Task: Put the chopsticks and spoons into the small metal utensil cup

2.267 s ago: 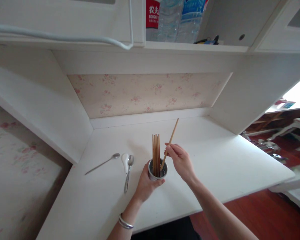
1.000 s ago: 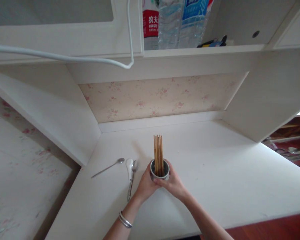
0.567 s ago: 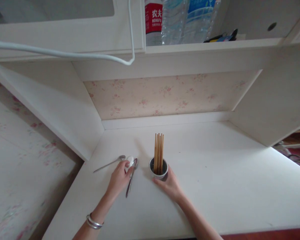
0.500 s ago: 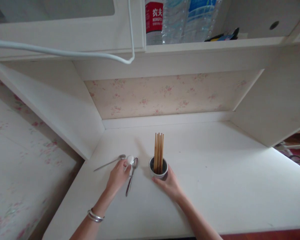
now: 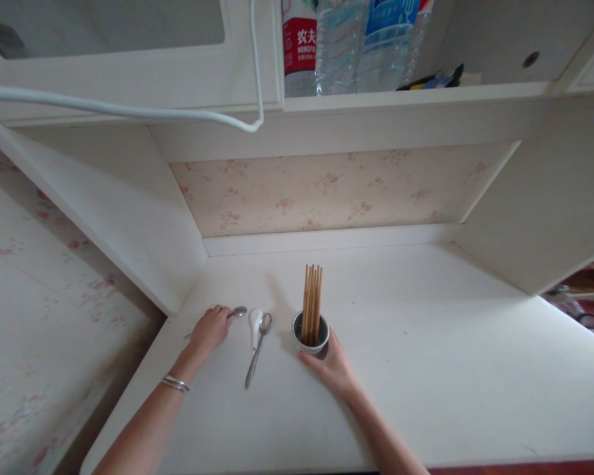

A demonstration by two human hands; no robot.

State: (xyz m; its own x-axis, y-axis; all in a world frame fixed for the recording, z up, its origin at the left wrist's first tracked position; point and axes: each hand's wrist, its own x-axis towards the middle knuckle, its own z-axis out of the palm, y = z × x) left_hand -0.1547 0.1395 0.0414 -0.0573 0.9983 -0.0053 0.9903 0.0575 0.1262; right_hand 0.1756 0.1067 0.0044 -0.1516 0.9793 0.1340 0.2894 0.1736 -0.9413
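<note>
On the left of the white counter, my left hand point(image 5: 211, 329) has its fingers closed over the handle of a long metal spoon point(image 5: 238, 311). The bowl of that spoon sticks out past my fingertips, and its thin handle end shows on the other side of the hand. A white soup spoon point(image 5: 255, 323) lies just to the right, with a second metal spoon point(image 5: 259, 349) beside it. My right hand point(image 5: 332, 365) is wrapped around the right side of a small metal cup point(image 5: 297, 338). Several wooden chopsticks point(image 5: 313, 300) stand upright in the cup.
White side panels flank the counter point(image 5: 450, 369), with flowered wallpaper point(image 5: 327, 191) behind it. Overhead, an open shelf point(image 5: 416, 99) holds plastic bottles point(image 5: 341, 49). A white cable point(image 5: 129, 109) hangs across the upper left.
My left hand has moved left, from the white soup spoon to the long metal spoon. The soup spoon now lies uncovered. My right hand stays on the cup.
</note>
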